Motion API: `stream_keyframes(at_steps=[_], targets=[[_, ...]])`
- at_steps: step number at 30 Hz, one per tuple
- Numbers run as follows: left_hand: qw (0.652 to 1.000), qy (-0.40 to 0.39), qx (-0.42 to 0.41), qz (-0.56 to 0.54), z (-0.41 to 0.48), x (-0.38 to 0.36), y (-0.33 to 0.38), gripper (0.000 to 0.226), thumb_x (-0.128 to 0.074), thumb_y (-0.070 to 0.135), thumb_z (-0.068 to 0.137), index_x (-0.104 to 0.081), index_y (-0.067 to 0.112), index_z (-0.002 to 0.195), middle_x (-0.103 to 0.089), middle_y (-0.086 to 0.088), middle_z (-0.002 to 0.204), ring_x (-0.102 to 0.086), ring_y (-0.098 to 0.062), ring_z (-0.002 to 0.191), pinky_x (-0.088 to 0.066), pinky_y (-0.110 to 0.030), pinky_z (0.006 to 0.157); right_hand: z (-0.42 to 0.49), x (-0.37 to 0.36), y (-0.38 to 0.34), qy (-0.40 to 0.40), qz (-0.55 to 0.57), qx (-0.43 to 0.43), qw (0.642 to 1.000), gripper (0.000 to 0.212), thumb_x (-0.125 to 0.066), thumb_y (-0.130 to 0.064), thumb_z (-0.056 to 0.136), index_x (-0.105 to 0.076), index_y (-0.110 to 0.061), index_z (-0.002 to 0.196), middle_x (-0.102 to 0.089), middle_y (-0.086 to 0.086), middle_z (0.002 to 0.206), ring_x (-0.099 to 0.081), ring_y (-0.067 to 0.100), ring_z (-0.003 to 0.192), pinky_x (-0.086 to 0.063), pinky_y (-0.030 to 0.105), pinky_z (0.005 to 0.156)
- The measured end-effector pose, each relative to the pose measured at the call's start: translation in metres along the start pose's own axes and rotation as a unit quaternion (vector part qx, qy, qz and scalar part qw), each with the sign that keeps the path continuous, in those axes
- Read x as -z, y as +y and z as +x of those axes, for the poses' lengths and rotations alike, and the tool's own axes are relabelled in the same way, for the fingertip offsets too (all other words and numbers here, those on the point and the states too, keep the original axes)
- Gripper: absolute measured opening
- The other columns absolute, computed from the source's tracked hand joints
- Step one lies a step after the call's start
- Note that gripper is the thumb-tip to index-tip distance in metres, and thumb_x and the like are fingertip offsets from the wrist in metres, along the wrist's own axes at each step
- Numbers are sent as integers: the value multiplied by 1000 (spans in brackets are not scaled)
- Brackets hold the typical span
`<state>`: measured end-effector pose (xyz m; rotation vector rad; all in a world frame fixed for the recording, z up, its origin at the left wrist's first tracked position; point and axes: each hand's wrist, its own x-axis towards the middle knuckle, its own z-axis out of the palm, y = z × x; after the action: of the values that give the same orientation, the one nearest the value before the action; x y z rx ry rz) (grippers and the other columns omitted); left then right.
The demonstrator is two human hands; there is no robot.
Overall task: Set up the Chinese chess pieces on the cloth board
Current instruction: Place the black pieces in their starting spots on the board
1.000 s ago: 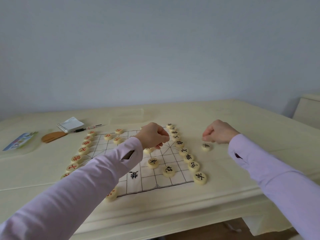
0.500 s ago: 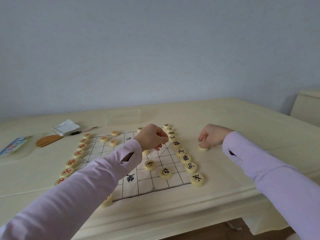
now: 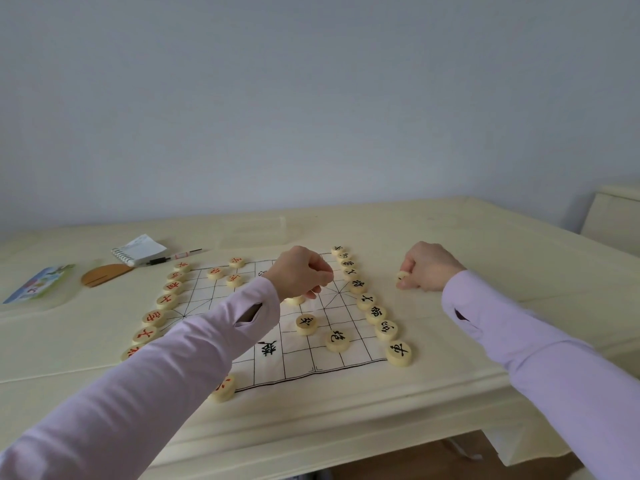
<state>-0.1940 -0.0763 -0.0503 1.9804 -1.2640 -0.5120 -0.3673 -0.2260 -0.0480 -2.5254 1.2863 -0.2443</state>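
Note:
The white cloth board (image 3: 311,358) lies flat on the cream table. A row of red-lettered pieces (image 3: 166,301) runs along its left edge, and a row of black-lettered pieces (image 3: 375,313) along its right edge. Two black pieces (image 3: 306,323) and three red pieces (image 3: 234,279) sit on the grid. My left hand (image 3: 301,271) hovers over the board with curled fingers, directly above a piece (image 3: 294,301) that it partly hides. To the right of the board, my right hand (image 3: 429,268) pinches one piece (image 3: 401,275), tilted on edge just above the table.
A spiral notepad (image 3: 138,251), a pen (image 3: 173,257), a wooden half-disc (image 3: 104,275) and a colourful card (image 3: 38,284) lie at the back left. One red piece (image 3: 223,388) sits at the board's near left corner. Cream furniture (image 3: 616,216) stands far right.
My right hand closed on the loose piece lying right of the board and tipped it up off the table. My left hand stayed over the same piece.

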Motion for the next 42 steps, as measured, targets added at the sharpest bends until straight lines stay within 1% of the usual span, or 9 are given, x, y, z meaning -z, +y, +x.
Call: stream_keyframes(at_steps=[2, 4, 8, 15, 19, 25, 29, 35, 42], targets=[[1000, 0, -1, -11, -1, 2, -2, 9, -63, 16, 87, -68, 9, 91, -69, -13, 89, -63, -20, 67, -57, -33, 76, -2, 2, -7, 25, 85, 37, 995, 11, -69, -14, 81, -69, -5, 86, -64, 7, 72, -61, 21, 61, -48, 22, 62], [999, -4, -8, -41, -5, 5, -2, 19, -67, 24, 86, -68, 6, 92, -68, -11, 86, -63, -20, 69, -55, -37, 83, -9, 5, -22, -3, 203, 73, 976, 8, -67, -9, 84, -66, -3, 89, -65, 9, 68, -65, 22, 62, -55, 29, 72], [992, -31, -4, -119, -19, 13, 0, 31, -71, 34, 81, -69, 5, 91, -67, -8, 83, -63, -16, 69, -55, -31, 81, -31, 1, -56, -95, 327, 115, 933, 24, -61, 0, 88, -59, 10, 109, -64, 12, 72, -66, 8, 54, -57, 18, 60], [991, -67, 12, -114, -47, 30, -9, 29, -70, 18, 83, -68, -4, 103, -62, -9, 79, -60, -12, 66, -56, -16, 66, -54, -15, -88, -209, 355, 119, 903, 24, -58, 1, 89, -58, 11, 111, -67, 10, 76, -69, 8, 59, -57, 16, 63], [990, -86, 38, -101, -59, 35, -17, 15, -69, 16, 84, -70, 3, 92, -62, -5, 69, -61, -11, 61, -54, -16, 63, -64, -17, -92, -280, 358, 119, 883, 23, -54, 1, 91, -59, 13, 110, -72, 2, 66, -71, 9, 61, -57, 16, 61], [979, -182, 73, -52, -69, 24, -24, 9, -69, 17, 84, -72, 10, 88, -66, 2, 62, -63, -10, 61, -56, -18, 71, -69, -12, -89, -274, 335, 104, 895, 26, -62, 3, 86, -61, 12, 110, -70, 10, 75, -70, 11, 60, -57, 16, 63], [975, -207, 73, -42, -72, 18, -19, 7, -68, 14, 85, -71, 9, 88, -65, 6, 55, -62, -6, 56, -55, -15, 67, -69, -13, -89, -265, 327, 102, 901, 27, -63, 2, 85, -61, 10, 111, -69, 13, 80, -70, 10, 60, -58, 17, 65], [973, -217, 79, -7, -73, 11, -21, 11, -70, 16, 83, -72, 8, 90, -68, -7, 77, -63, -25, 81, -47, -42, 101, -70, -19, -87, -259, 329, 100, 903, 29, -64, 0, 84, -62, 9, 112, -68, 13, 85, -69, 12, 65, -58, 17, 65], [974, -214, 79, -7, -73, 10, -23, 11, -73, 17, 80, -72, 8, 88, -67, -5, 73, -63, -27, 79, -42, -47, 104, -69, -25, -89, -258, 339, 92, 900, 31, -63, 0, 86, -60, 9, 115, -66, 11, 85, -69, 9, 60, -57, 16, 62]])
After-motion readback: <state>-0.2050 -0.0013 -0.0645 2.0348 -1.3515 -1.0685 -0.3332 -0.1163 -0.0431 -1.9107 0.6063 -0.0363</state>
